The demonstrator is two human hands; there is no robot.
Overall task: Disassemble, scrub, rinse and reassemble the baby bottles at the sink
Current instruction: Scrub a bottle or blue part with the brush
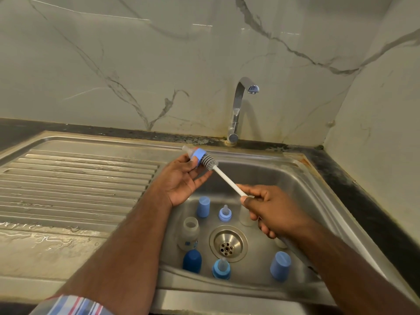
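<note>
**So, brush going into the nipple collar over the sink**

Okay, the left hand (181, 178) is up over the back-left corner of the sink (295, 178), fingers curled around a light blue collar with its clear nipple (196, 154), tip pointing away to the left. The grey ribbed head of the bottle brush (218, 169) sits right at the collar's open end, partly inside it. The right hand (270, 210) grips the white brush handle near its lower end, fist closed around it, so the handle slants up-left between the two hands.

Down in the basin, around the drain (228, 243): an open clear bottle (189, 234) standing left of the drain, a light blue cap (203, 206) behind it, another collar with nipple (225, 213) just right of that cap. Along the front edge, a dark blue cap (192, 261), a blue collar with nipple (221, 268), and a light blue cap (280, 266) to the right. Something clear sits under the right hand, can't tell what.

The chrome faucet (238, 110) isn't running. The ribbed drainboard (75, 178) on the left looks wet.
</note>
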